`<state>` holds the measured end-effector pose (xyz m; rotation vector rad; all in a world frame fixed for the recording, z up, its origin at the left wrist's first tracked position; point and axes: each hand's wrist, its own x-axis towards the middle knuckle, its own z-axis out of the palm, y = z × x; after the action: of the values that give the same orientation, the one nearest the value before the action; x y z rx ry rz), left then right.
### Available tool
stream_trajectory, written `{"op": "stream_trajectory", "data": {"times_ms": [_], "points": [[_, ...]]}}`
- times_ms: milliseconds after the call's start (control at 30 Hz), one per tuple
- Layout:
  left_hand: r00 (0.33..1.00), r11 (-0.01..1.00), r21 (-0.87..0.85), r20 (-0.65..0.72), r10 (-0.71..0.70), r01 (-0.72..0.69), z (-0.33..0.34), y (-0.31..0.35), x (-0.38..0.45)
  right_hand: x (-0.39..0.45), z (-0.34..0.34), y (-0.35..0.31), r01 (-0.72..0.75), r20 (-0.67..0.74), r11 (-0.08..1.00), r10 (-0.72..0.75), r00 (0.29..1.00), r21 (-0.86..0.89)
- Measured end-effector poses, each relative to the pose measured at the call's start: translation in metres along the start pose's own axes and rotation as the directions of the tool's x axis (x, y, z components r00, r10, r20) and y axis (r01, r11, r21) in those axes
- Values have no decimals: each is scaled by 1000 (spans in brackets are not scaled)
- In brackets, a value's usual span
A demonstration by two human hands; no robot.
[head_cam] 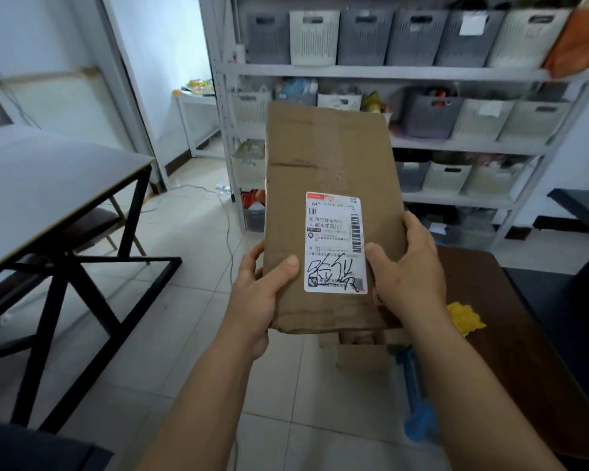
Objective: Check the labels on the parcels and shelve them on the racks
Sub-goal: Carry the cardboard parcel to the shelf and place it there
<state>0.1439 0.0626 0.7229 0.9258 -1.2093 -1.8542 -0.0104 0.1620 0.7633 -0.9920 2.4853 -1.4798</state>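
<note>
Two bare hands hold one flat cardboard parcel (330,205) up in the middle of the head view, its long axis running away from the person toward the rack, the far end tilted upward. The left hand (266,283) clamps the near left edge, thumb pressed on the top face and fingers curled underneath; the right hand (408,266) grips the near right edge the same way, thumb lying just beside the label. The white shipping label (335,243) sits on the near half of the top face, upright to the viewer, with printed text, a barcode and black handwriting across its lower part. Behind the parcel stands a grey metal rack (405,73) whose shelves carry rows of grey and white slotted bins (315,37); most contents are too blurred to tell. Below the parcel, a brown table (524,334) bears a yellow crumpled thing (463,317), and more cardboard (361,355) shows just under the parcel's near edge. A black-legged table (48,185) stands at the left on the tiled floor (191,266).
</note>
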Motion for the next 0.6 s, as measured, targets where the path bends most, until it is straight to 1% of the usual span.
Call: {"op": "stream_trajectory", "data": {"times_ms": [133, 300, 400, 600], "points": [[995, 999, -3, -87, 49, -49, -7, 21, -24, -8, -7, -23, 81, 34, 996, -82, 996, 28], [964, 991, -20, -238, 121, -130, -7, 30, -66, -17, -21, -38, 174, 136, 983, -180, 974, 52], [941, 987, -43, -310, 135, -156, 3, 29, -101, -27, -37, -42, 227, 201, 971, -236, 951, 71], [860, 970, -37, -472, 194, -239, 24, 23, -180, -56, -72, -48, 338, 307, 927, -373, 876, 163]]}}
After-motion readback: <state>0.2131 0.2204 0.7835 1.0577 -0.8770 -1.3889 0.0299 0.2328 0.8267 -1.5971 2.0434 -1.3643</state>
